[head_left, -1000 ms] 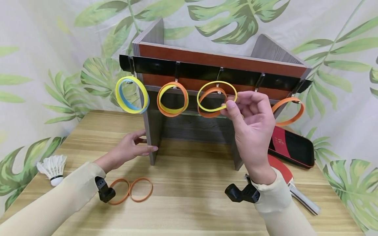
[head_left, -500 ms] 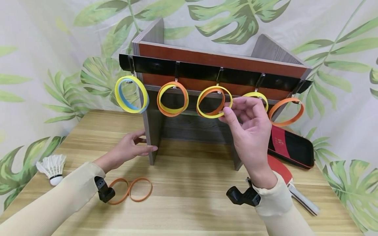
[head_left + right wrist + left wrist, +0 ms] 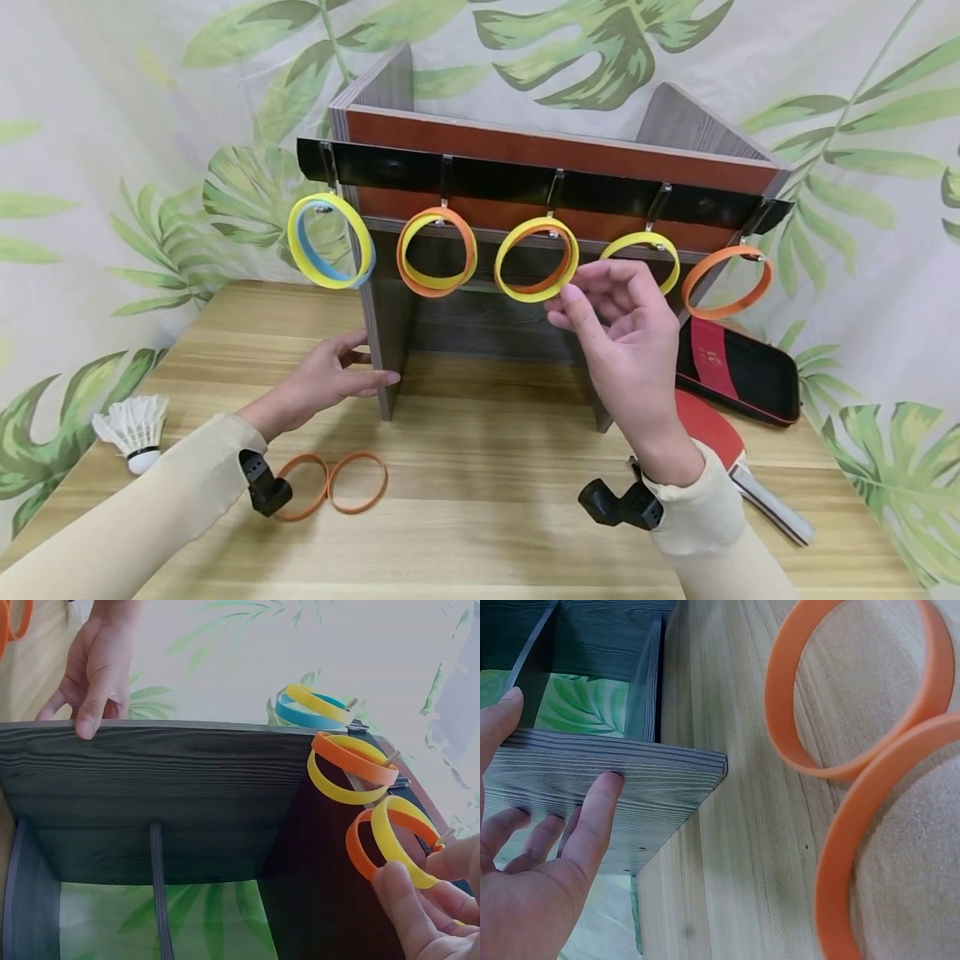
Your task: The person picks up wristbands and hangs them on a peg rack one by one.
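Note:
My right hand (image 3: 630,337) pinches the lower right edge of a yellow wristband (image 3: 511,287) between thumb and fingers. This band sits at the third hook of a black hook rail (image 3: 495,177), in front of an orange wristband (image 3: 563,265). In the right wrist view the hook's end shows at the top of the yellow band (image 3: 384,836). My left hand (image 3: 322,383) grips the left side panel (image 3: 392,321) of a grey wooden shelf, thumb over the front edge, fingers on the outer face. Other bands hang nearby: yellow with blue (image 3: 293,237), orange with yellow (image 3: 473,250), single yellow (image 3: 640,239), single orange (image 3: 692,283).
Two orange wristbands (image 3: 360,455) lie side by side on the wooden table (image 3: 480,542), near my left wrist. A shuttlecock (image 3: 137,421) rests at the far left. To the right are a red table tennis bat (image 3: 712,429) and a black and red case (image 3: 753,375).
My right hand has moved down and left with the yellow wristband, bringing it to the third hook. The yellow band on the fourth hook has come into view. The left hand stays put.

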Motion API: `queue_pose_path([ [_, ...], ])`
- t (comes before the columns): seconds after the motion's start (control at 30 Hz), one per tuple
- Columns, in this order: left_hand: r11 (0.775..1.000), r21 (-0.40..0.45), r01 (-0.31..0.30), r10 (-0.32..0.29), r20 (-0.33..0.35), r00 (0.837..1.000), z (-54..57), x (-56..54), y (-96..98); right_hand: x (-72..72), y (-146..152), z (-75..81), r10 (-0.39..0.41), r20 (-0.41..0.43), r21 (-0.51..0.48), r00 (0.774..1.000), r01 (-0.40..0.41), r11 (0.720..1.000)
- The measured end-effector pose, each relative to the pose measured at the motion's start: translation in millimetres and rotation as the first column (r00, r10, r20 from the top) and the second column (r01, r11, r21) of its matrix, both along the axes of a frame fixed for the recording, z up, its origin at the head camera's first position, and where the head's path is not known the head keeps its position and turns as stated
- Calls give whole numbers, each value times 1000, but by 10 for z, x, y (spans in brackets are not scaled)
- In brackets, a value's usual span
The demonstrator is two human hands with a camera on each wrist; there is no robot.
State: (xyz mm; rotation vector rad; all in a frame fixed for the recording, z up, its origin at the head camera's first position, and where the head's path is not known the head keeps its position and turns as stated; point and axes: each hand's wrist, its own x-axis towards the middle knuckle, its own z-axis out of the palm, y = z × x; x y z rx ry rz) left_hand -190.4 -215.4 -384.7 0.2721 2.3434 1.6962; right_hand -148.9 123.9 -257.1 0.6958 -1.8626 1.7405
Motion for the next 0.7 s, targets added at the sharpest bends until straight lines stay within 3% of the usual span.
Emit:
queue_pose_path([
  [0.3,1000,8,6,-6,-7,1000,24,-12,-12,103,-125,-160,57,4,98,998,-57,994],
  [0.5,1000,19,6,-6,1,1000,15,-10,-8,135,-299,-349,130,42,235,991,-136,962],
  [0.6,1000,23,5,-6,5,1000,6,-4,-1,130,-410,-517,176,86,340,981,-194,920],
  [0.7,1000,27,1,-1,0,1000,-1,-5,1,109,-534,-723,221,165,475,961,-274,836],
])
